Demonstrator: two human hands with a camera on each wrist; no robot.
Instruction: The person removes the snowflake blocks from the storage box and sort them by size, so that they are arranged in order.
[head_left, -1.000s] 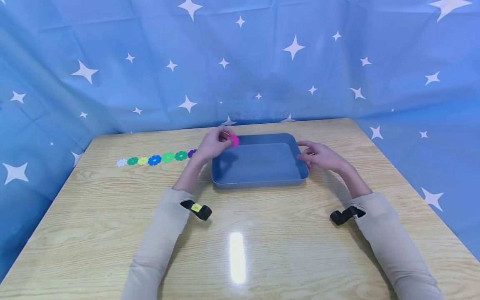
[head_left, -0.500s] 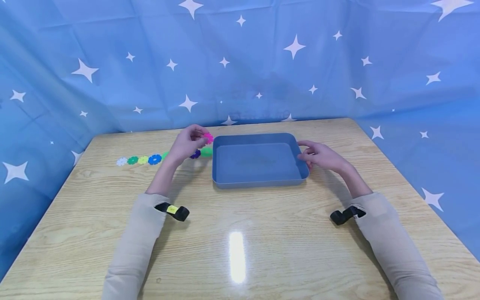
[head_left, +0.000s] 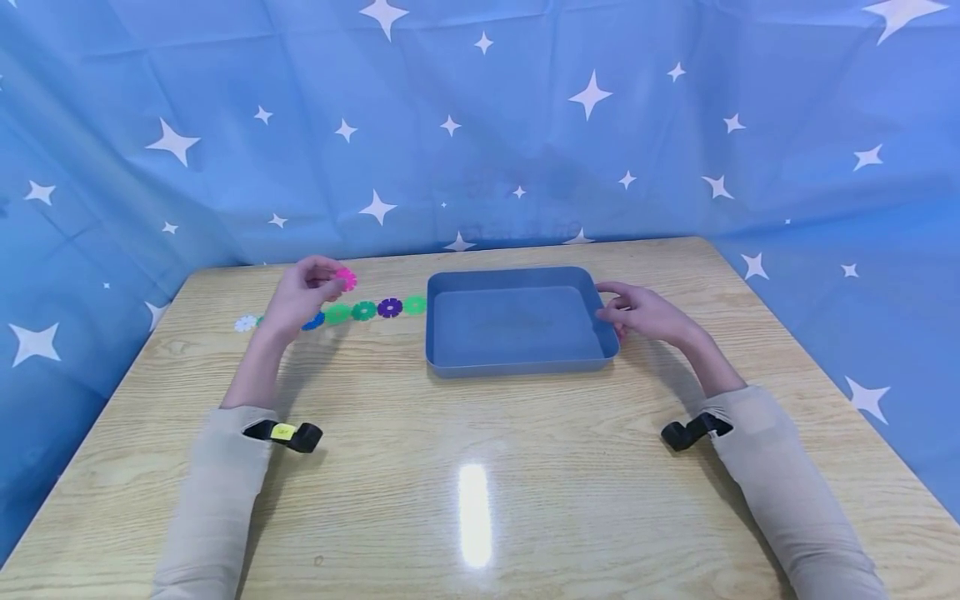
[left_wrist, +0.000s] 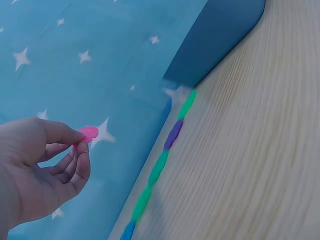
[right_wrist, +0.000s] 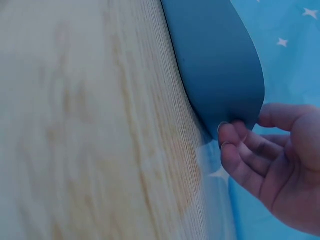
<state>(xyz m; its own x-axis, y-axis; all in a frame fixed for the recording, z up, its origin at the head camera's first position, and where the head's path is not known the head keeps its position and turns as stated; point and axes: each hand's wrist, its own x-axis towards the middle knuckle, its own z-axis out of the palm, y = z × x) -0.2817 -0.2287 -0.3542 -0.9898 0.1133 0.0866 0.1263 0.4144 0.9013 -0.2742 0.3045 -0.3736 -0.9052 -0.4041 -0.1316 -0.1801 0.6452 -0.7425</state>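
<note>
My left hand (head_left: 291, 298) pinches a pink notched snowflake disc (head_left: 347, 279) between thumb and fingertips, raised over the left part of a row of similar discs. From the left, the row shows a white disc (head_left: 244, 323), a blue disc (head_left: 313, 322), two green discs, a purple disc (head_left: 390, 308) and a light green disc (head_left: 415, 305) right by the tray; my hand covers part of it. A shallow blue-grey tray (head_left: 517, 321) has nothing in it. At its right side, my right hand (head_left: 647, 313) grips the rim, curled fingers (right_wrist: 235, 140) against the outer wall.
All of this rests on a light wooden table (head_left: 555, 467), whose far edge meets a blue curtain (head_left: 465, 150) with white stars. Each sleeve carries a black wrist camera, the left one (head_left: 303, 437) and the right one (head_left: 677, 436).
My left hand has travelled left with the pink disc, from above the tray's left corner to over the row's left part, uncovering the row's right end. The right hand and tray stay put.
</note>
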